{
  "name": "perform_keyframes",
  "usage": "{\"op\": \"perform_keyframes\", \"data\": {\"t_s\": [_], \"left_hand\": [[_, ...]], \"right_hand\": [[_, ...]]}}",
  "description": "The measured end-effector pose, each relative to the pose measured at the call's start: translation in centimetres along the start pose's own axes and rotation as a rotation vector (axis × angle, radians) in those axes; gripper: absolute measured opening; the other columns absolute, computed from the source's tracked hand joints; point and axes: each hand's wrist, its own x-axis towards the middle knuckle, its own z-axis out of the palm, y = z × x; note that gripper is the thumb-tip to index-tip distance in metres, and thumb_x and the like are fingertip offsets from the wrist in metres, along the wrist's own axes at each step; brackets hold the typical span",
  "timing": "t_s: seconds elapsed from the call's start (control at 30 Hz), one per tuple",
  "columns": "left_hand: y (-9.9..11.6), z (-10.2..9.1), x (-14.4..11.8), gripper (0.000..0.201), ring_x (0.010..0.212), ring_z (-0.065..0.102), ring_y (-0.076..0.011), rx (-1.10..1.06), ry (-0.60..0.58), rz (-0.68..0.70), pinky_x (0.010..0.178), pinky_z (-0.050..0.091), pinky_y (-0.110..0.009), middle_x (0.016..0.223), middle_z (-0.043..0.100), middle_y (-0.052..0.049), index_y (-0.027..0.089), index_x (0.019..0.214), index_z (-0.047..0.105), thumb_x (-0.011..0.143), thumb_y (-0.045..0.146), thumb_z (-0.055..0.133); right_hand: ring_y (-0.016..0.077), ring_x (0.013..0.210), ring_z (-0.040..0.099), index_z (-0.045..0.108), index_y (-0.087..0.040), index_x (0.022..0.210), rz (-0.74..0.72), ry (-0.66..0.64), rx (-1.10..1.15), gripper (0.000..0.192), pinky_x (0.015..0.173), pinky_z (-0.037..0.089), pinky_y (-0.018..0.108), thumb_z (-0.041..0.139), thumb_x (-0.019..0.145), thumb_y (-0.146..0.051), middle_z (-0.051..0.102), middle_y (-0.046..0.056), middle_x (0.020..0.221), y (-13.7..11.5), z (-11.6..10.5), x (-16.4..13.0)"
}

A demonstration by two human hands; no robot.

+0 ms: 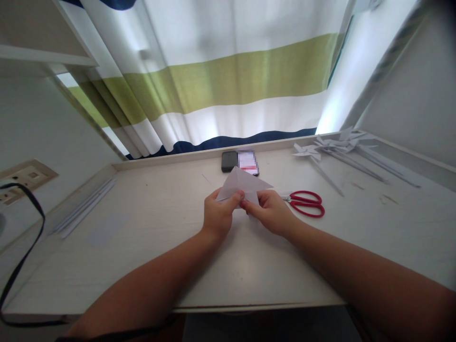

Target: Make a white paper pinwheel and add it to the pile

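Both hands hold a folded white sheet of paper (238, 181) above the middle of the desk. My left hand (220, 211) is closed on its left side, thumb on the near face. My right hand (270, 209) grips the right side, its thumb meeting the left thumb near the lower middle. The paper's top comes to a point, and one flap sticks out to the right. Fingers behind the sheet are hidden. Red-handled scissors (307, 204) lie just right of my right hand, their blades partly hidden.
Behind the paper lie a black case (229, 162) and a phone (248, 162). Several paper pinwheels on sticks (308, 152) lie at the back right. Rolled paper sticks (87, 206) and a flat paper sheet (107, 229) are at left. A black cable (33, 244) hangs at the left edge.
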Motion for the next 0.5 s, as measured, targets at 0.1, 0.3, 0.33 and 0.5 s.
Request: {"op": "perform_keyframes", "data": {"t_s": [0.1,0.3,0.33,0.5], "left_hand": [[0.16,0.08,-0.05,0.032,0.067,0.061,-0.0165,0.008,-0.001,-0.004,0.064,0.049,-0.028,0.076,0.068,-0.006,0.01,0.087,0.069,0.066,0.034,0.075],[0.36,0.11,-0.03,0.033,0.068,0.061,-0.0164,0.002,0.006,-0.014,0.064,0.049,-0.028,0.078,0.068,-0.007,0.009,0.085,0.069,0.065,0.034,0.076],[0.36,0.09,0.0,0.033,0.069,0.061,-0.0167,-0.008,0.004,-0.021,0.065,0.05,-0.028,0.079,0.068,-0.007,0.009,0.086,0.069,0.064,0.034,0.077],[0.42,0.06,0.07,0.039,0.072,0.063,-0.0178,-0.128,-0.051,-0.062,0.07,0.052,-0.031,0.08,0.067,-0.007,0.01,0.092,0.066,0.062,0.032,0.078]], "right_hand": [[0.0111,0.052,0.046,0.063,-0.013,0.064,0.016,-0.009,-0.011,0.037,0.048,0.032,0.022,0.058,0.079,-0.046,0.055,0.0,0.055,-0.07,-0.11,0.03],[0.0117,0.054,0.048,0.061,-0.014,0.066,0.007,-0.023,-0.012,0.031,0.05,0.033,0.023,0.057,0.08,-0.041,0.056,0.0,0.058,-0.19,-0.2,0.04],[0.0118,0.054,0.048,0.061,-0.014,0.067,0.008,-0.024,-0.006,0.03,0.05,0.034,0.023,0.057,0.08,-0.041,0.057,0.0,0.058,-0.22,-0.21,0.04],[0.0116,0.052,0.046,0.06,-0.015,0.066,-0.021,-0.007,0.008,0.031,0.049,0.033,0.023,0.057,0.08,-0.042,0.055,-0.001,0.056,-0.07,-0.29,0.08]]}}
